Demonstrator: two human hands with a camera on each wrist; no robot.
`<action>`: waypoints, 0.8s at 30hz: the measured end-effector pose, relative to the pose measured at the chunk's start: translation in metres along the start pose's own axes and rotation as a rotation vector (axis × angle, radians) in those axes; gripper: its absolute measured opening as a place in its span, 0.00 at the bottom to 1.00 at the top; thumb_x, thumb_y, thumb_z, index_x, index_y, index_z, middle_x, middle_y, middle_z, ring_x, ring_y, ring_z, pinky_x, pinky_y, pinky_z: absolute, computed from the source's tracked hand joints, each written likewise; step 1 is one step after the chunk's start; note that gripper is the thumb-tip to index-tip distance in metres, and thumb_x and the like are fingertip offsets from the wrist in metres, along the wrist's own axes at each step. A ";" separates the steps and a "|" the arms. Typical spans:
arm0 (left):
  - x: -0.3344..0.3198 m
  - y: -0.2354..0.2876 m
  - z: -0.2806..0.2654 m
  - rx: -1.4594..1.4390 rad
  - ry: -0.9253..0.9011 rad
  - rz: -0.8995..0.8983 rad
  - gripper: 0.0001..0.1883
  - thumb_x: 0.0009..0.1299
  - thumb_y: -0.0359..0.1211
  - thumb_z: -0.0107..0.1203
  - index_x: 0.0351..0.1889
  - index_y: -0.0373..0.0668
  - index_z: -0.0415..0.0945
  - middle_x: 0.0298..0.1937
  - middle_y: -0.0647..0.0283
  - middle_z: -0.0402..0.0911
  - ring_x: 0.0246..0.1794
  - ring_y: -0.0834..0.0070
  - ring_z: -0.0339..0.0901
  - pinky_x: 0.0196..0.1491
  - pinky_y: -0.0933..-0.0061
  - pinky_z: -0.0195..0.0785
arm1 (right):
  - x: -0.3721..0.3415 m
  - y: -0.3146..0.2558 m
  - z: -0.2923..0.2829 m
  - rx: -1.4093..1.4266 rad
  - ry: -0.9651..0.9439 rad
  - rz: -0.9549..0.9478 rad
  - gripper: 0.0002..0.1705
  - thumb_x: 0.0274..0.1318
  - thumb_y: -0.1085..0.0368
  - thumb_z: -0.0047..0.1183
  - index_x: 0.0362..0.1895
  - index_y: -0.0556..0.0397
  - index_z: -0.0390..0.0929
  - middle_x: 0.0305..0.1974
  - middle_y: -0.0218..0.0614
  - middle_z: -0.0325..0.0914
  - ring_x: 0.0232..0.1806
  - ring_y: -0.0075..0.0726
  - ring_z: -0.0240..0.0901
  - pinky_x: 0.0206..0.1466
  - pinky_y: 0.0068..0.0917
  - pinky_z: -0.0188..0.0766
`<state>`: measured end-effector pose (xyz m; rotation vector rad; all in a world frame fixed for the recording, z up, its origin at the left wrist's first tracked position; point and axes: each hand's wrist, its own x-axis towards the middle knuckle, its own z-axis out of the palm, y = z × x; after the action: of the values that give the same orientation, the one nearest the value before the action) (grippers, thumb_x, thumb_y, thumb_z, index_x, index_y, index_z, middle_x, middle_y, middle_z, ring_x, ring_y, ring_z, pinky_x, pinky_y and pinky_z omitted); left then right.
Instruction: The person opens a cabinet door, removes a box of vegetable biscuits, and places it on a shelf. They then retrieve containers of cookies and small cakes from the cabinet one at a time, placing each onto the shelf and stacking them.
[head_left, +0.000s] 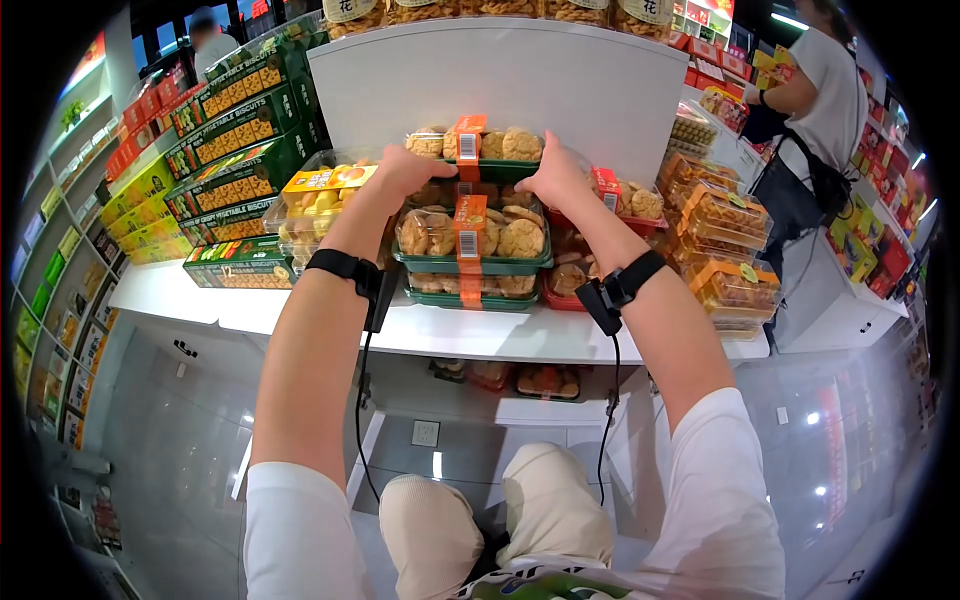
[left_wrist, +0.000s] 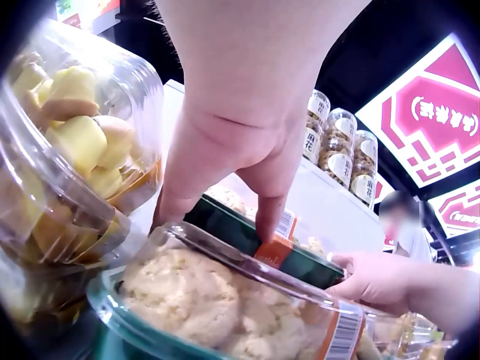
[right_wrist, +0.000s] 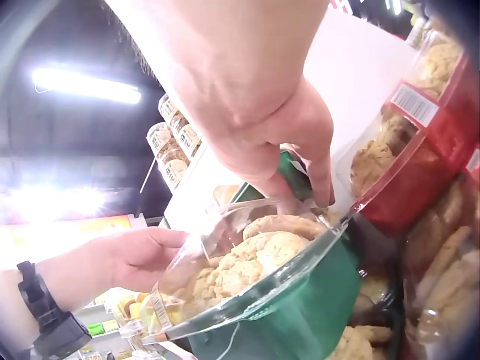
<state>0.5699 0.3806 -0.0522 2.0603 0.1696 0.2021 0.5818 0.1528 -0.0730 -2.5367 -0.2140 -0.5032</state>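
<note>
My left hand and right hand grip opposite ends of a clear-lidded cookie box with a green tray and an orange label. This box is at the back, behind a stack of similar boxes, the top one being a green-tray cookie box. In the left wrist view, the thumb and fingers of the left hand reach down around the held box's end. The right wrist view shows the right hand with its fingertips partly hidden behind the nearer cookie box.
Red-tray cookie boxes stand at the right, beside stacked clear boxes. On the left are clear packs of yellow-topped snacks and green biscuit cartons. A white panel rises behind. Another person stands at the right.
</note>
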 end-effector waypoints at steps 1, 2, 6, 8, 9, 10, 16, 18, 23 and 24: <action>-0.004 -0.002 0.000 0.096 0.009 0.050 0.37 0.53 0.41 0.72 0.53 0.24 0.68 0.47 0.49 0.77 0.48 0.63 0.75 0.47 0.62 0.71 | 0.001 0.002 0.001 0.011 0.011 -0.005 0.60 0.37 0.64 0.75 0.69 0.67 0.48 0.47 0.60 0.78 0.50 0.58 0.77 0.52 0.41 0.76; -0.008 -0.003 -0.001 0.192 0.018 0.097 0.41 0.53 0.40 0.73 0.57 0.23 0.64 0.50 0.46 0.77 0.51 0.61 0.76 0.50 0.61 0.72 | 0.001 0.003 0.002 0.021 0.020 -0.010 0.59 0.36 0.64 0.75 0.69 0.67 0.50 0.47 0.60 0.79 0.51 0.58 0.77 0.52 0.42 0.76; 0.020 -0.026 0.008 0.465 0.095 0.172 0.41 0.56 0.35 0.69 0.59 0.22 0.55 0.51 0.38 0.77 0.53 0.51 0.78 0.50 0.60 0.75 | 0.002 0.007 0.006 -0.009 0.079 -0.056 0.60 0.34 0.64 0.76 0.69 0.67 0.51 0.46 0.59 0.79 0.51 0.59 0.77 0.52 0.42 0.76; 0.025 -0.029 0.011 0.550 0.187 0.207 0.31 0.61 0.30 0.60 0.57 0.23 0.57 0.48 0.34 0.78 0.52 0.44 0.78 0.52 0.57 0.74 | 0.002 0.005 0.001 -0.016 0.040 -0.026 0.61 0.33 0.63 0.77 0.68 0.66 0.51 0.46 0.59 0.79 0.52 0.60 0.76 0.52 0.42 0.76; 0.025 -0.029 0.012 0.551 0.187 0.211 0.31 0.61 0.30 0.60 0.57 0.23 0.57 0.48 0.34 0.78 0.52 0.44 0.78 0.52 0.57 0.74 | 0.002 0.005 -0.001 -0.015 0.045 -0.024 0.61 0.33 0.63 0.77 0.68 0.66 0.51 0.46 0.59 0.79 0.52 0.60 0.76 0.52 0.42 0.76; 0.026 -0.029 0.012 0.563 0.213 0.216 0.27 0.62 0.28 0.56 0.56 0.24 0.58 0.47 0.35 0.79 0.51 0.43 0.78 0.52 0.57 0.74 | 0.003 0.005 -0.002 -0.029 0.027 -0.008 0.58 0.32 0.61 0.77 0.66 0.64 0.56 0.50 0.57 0.78 0.54 0.59 0.75 0.56 0.43 0.73; 0.023 -0.029 0.013 0.565 0.249 0.199 0.23 0.63 0.27 0.53 0.52 0.26 0.59 0.46 0.36 0.79 0.50 0.43 0.78 0.52 0.57 0.74 | 0.002 0.005 -0.005 -0.039 -0.018 -0.020 0.56 0.32 0.60 0.78 0.64 0.66 0.58 0.47 0.58 0.79 0.53 0.59 0.76 0.53 0.45 0.75; 0.022 -0.027 0.013 0.554 0.258 0.205 0.22 0.63 0.28 0.53 0.52 0.26 0.59 0.46 0.36 0.79 0.51 0.43 0.78 0.52 0.57 0.74 | -0.002 0.006 -0.004 -0.038 -0.021 -0.024 0.54 0.32 0.59 0.78 0.62 0.65 0.60 0.47 0.58 0.79 0.53 0.59 0.76 0.53 0.45 0.75; 0.038 -0.030 0.008 0.682 0.173 0.271 0.25 0.64 0.33 0.54 0.54 0.25 0.63 0.50 0.36 0.78 0.56 0.44 0.76 0.56 0.56 0.71 | 0.002 0.015 -0.004 -0.119 0.034 -0.094 0.46 0.34 0.56 0.76 0.55 0.65 0.64 0.46 0.57 0.79 0.51 0.60 0.76 0.53 0.47 0.74; 0.019 -0.024 0.006 0.682 0.165 0.252 0.25 0.64 0.33 0.54 0.54 0.25 0.63 0.50 0.36 0.78 0.56 0.44 0.76 0.56 0.56 0.71 | -0.003 0.019 -0.007 -0.123 0.072 -0.149 0.43 0.35 0.56 0.75 0.52 0.64 0.66 0.46 0.57 0.79 0.51 0.62 0.75 0.53 0.48 0.73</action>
<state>0.5884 0.3906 -0.0744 2.7441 0.0829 0.5272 0.5815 0.1329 -0.0778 -2.6288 -0.3581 -0.6832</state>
